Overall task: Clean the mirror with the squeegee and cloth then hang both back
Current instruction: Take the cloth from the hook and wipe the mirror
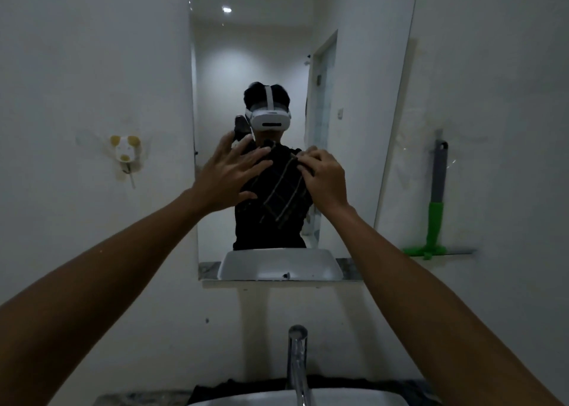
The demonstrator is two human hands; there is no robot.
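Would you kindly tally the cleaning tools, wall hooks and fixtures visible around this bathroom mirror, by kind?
Dark plaid cleaning cloth, held up by both hands: 1
Grey-and-green squeegee, hanging on the wall: 1
White-and-yellow wall hook: 1
Rectangular wall mirror: 1
Chrome tap: 1
White basin: 1
Total: 6

We can read no writing, label, brand, number or sign anywhere around the mirror (pixel 354 67): not on its glass, not on the wall to either side of it, and not on the tap (pixel 297 362) below it.
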